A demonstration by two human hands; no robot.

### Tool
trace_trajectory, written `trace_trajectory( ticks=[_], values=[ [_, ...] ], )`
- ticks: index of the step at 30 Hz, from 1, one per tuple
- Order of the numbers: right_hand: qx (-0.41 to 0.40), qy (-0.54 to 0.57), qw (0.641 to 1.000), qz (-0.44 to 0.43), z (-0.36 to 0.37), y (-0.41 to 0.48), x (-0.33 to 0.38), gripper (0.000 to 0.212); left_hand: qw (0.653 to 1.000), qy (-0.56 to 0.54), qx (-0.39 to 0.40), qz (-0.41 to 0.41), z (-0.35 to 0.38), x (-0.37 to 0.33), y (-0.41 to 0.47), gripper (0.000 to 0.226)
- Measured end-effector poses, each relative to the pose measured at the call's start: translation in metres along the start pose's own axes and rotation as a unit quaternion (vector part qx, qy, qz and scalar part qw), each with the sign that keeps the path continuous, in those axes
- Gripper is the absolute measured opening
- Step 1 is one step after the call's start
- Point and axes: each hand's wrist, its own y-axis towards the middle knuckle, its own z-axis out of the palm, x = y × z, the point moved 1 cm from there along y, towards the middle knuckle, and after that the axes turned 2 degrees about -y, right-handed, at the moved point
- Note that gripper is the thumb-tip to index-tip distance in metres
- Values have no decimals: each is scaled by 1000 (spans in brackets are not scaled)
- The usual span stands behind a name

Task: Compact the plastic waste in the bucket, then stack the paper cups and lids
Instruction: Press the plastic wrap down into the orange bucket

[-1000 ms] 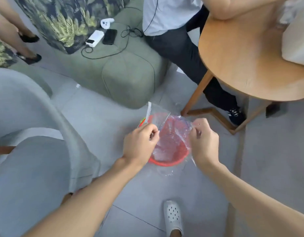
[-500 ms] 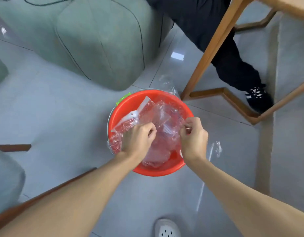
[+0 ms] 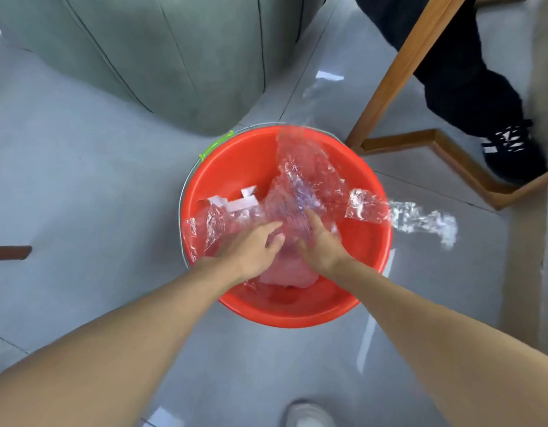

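Note:
A red bucket (image 3: pixel 232 161) stands on the grey tiled floor below me, with a metal handle and green grip at its far left rim. Crumpled clear plastic waste (image 3: pixel 303 180) fills it, and one piece sticks out over the right rim. My left hand (image 3: pixel 254 251) and my right hand (image 3: pixel 320 245) are both inside the bucket, side by side, fingers spread and pressed flat on the plastic. No paper cups or lids are in view.
A grey-green upholstered seat (image 3: pixel 162 57) stands just behind the bucket. A wooden table leg and floor brace (image 3: pixel 399 75) rise at the right, with another person's dark trouser leg and black shoe (image 3: pixel 510 146) behind. My white shoe (image 3: pixel 309 416) is at the bottom edge.
The view has dropped closer over the bucket. My hands let go of the pinched plastic sheet, went down into the bucket and now press open on the plastic.

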Motion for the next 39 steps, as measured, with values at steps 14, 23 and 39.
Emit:
trace_trajectory(
  ticks=[14,23,39],
  values=[
    [1,-37,999,-4,13,-10,11,72,994,63,-91,15,-24,3,-21,53],
    [-59,-73,994,-60,-69,-144,135,58,983,-71,-167,-15,-150,-62,-150,34],
    [-29,-97,912,-398,-24,-433,591,31,876,-90,-433,-192,-461,24,-617,33]
  ],
)
